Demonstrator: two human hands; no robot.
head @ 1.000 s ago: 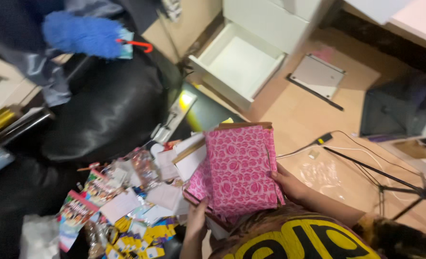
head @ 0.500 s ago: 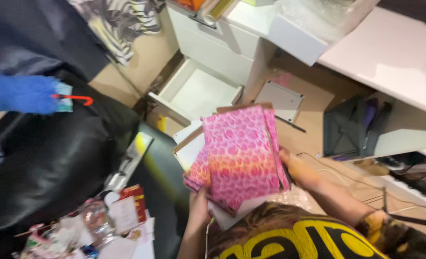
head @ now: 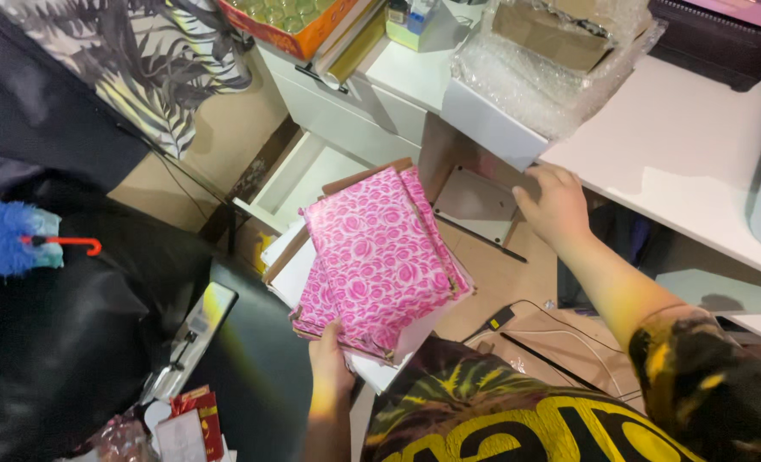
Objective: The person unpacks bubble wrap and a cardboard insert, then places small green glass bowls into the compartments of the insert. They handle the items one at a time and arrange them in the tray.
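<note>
White desk [head: 697, 154] at upper R, bubble-wrapped box [head: 552, 60] on it near the edge; white drawer unit [head: 329, 120] below w/ one drawer [head: 303, 175] pulled open, looks bare inside. Large black bag [head: 81, 342] at L, blue fluffy item w/ red hook [head: 12, 239] above it. Grey flat panel [head: 475, 204] on brown floor under desk edge.

Stack of pink patterned mailer bags [head: 376, 257] on top of white card/box pieces, held mid-frame, tilted, over the open drawer area. Left hand [head: 329, 364] gripping the stack's near edge from below, fingers closed on it, thumb on top.

Change vs 0.5 s ago: right hand [head: 552, 205] no longer on the stack's R edge; now off it, raised toward desk edge next to the wrapped box, fingers loosely curled, holding nothing visible. Stack now carried by left hand alone. Judged: support reduced to one-sided, slip risk up.

Small: packets [head: 188, 423] at lower L; black cable [head: 517, 312] on floor.
</note>
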